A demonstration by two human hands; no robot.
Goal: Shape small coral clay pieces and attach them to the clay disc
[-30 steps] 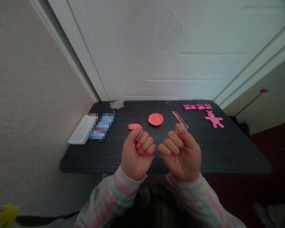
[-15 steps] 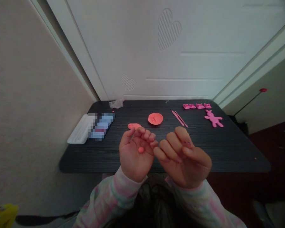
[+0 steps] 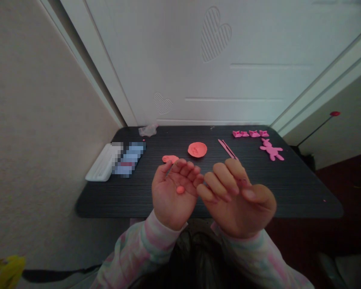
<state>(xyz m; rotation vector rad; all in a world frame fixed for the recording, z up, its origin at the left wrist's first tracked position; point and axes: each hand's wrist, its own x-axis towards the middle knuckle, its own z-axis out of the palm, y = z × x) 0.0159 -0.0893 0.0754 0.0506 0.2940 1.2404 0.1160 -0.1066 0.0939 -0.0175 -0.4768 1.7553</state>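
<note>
My left hand is held palm up above the near edge of the black table, fingers loosely curled. A small coral clay ball rests in its palm. My right hand is beside it, fingers stretched out and pointing left, their tips touching the left hand's fingertips. Nothing shows in the right hand. On the table beyond lie a flat coral clay disc and a smaller coral clay piece.
Two thin pink sticks, a pink clay bunny and a row of pink bows lie at the back right. A white box and crumpled plastic sit left. A white door stands behind the table.
Both hands were closed fists a second ago. They have opened: the left palm now shows the clay ball, and the right hand's fingers have stretched out beside it.
</note>
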